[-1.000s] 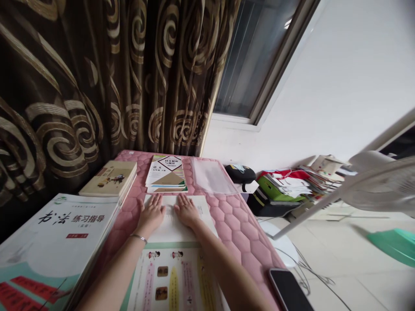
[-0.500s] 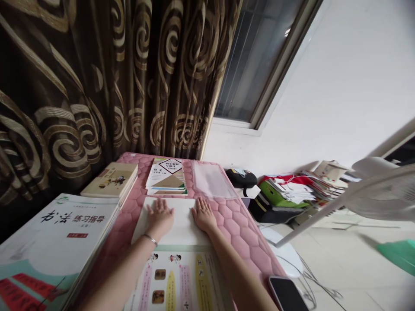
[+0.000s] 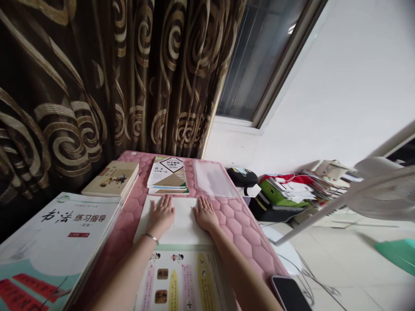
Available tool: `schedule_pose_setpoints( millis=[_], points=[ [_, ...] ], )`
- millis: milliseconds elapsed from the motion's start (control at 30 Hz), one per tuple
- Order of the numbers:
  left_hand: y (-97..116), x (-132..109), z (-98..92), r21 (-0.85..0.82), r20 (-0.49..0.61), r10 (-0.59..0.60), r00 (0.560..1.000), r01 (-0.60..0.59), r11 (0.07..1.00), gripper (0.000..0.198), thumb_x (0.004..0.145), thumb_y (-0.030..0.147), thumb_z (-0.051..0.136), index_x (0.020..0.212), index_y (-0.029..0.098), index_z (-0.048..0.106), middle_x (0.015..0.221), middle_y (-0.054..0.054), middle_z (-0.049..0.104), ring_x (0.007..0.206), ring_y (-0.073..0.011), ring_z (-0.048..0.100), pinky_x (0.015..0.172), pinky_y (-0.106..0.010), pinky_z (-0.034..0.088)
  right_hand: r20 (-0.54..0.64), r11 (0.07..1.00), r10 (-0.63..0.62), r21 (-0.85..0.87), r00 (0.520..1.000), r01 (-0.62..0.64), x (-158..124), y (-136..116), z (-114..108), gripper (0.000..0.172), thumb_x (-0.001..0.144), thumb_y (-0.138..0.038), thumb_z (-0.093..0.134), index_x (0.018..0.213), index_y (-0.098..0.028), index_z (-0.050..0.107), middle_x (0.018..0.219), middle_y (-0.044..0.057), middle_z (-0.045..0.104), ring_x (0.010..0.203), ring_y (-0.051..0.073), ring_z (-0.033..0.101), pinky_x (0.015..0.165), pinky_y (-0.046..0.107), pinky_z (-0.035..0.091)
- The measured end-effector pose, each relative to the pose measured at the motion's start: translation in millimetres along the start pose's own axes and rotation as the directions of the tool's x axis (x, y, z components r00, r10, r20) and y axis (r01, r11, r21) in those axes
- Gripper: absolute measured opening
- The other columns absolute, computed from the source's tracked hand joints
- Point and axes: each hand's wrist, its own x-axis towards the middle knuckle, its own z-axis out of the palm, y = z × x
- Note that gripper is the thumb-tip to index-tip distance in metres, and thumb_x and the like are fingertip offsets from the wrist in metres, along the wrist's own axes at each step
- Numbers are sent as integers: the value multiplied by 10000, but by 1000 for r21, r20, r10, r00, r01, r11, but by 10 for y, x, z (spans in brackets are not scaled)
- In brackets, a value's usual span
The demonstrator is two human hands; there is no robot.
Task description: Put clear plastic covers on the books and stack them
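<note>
An open book (image 3: 186, 247) lies before me on a pink quilted table cover (image 3: 238, 224). Its far page is mostly white; the near one carries printed text, small figures and yellow and pink shapes. My left hand (image 3: 162, 214) rests flat on the left part of the white page, fingers stretched out, a silver bracelet on the wrist. On that page's right edge lies my right hand (image 3: 206, 214), also flat with fingers extended. Neither hand grips anything. My forearms cover the sides of the printed page.
Left stand a pile of workbooks (image 3: 74, 229) and a stack of tan booklets (image 3: 112, 177). Beyond the book are white booklets (image 3: 168, 175) and a clear plastic sleeve (image 3: 214, 179). A phone (image 3: 288, 291) sits at the right edge; a white fan (image 3: 382, 190) is farther right.
My left hand has shifted slightly right and away from me on the white page, its fingers closer together. My right hand stays nearly in place. The view moved a little.
</note>
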Motion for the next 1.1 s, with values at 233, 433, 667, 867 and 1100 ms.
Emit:
schedule_pose_setpoints(
  millis=[233, 433, 667, 867, 1100],
  points=[
    [-238, -21, 5, 45, -41, -55, 998, 56, 997, 555, 977, 286, 249, 1513, 193, 355, 1592, -89, 290, 1480, -263, 268, 1180, -646, 88, 26, 999, 21, -29, 999, -20, -52, -300, -136, 643, 985, -316, 282, 1533, 15, 214, 1610, 192, 145, 1512, 277, 99, 1212, 459, 81],
    [-270, -42, 20, 62, -27, -6, 1000, 8, 998, 566, 963, 207, 219, 1510, 188, 365, 1603, -72, 252, 1488, -293, 239, 1175, -650, 95, 26, 926, -332, 198, 943, 321, -107, -1076, 37, 627, 1022, -423, 180, 1537, -78, 279, 1608, 118, 217, 1505, 224, 152, 1218, 421, 122],
    [-222, -26, -12, 65, -2, -54, 999, 54, 996, 561, 975, 293, 248, 1520, 192, 332, 1598, -86, 269, 1482, -271, 265, 1165, -680, 53, 19, 988, -126, 92, 992, 123, -22, -408, -12, 657, 1015, -400, 233, 1539, -5, 208, 1622, 159, 128, 1512, 242, 101, 1221, 401, 95],
    [-408, -78, -112, 71, -12, -245, 969, 246, 967, 587, 987, 338, 195, 1513, 118, 331, 1609, -128, 232, 1491, -269, 241, 1170, -673, 72, -18, 999, -46, 16, 999, 46, -34, 23, -42, 625, 1011, -342, 207, 1533, 2, 231, 1623, 153, 145, 1510, 238, 121, 1217, 363, 100],
    [-135, -555, -305, 186, -91, -204, 975, 218, 958, 517, 941, 189, 314, 1378, 5, 521, 1523, -261, 373, 1445, -375, 317, 1150, -672, 193, -22, 998, -61, -3, 998, 61, -44, -63, -73, 613, 996, -296, 267, 1541, -18, 223, 1618, 178, 173, 1509, 255, 125, 1212, 392, 98]
  ],
)
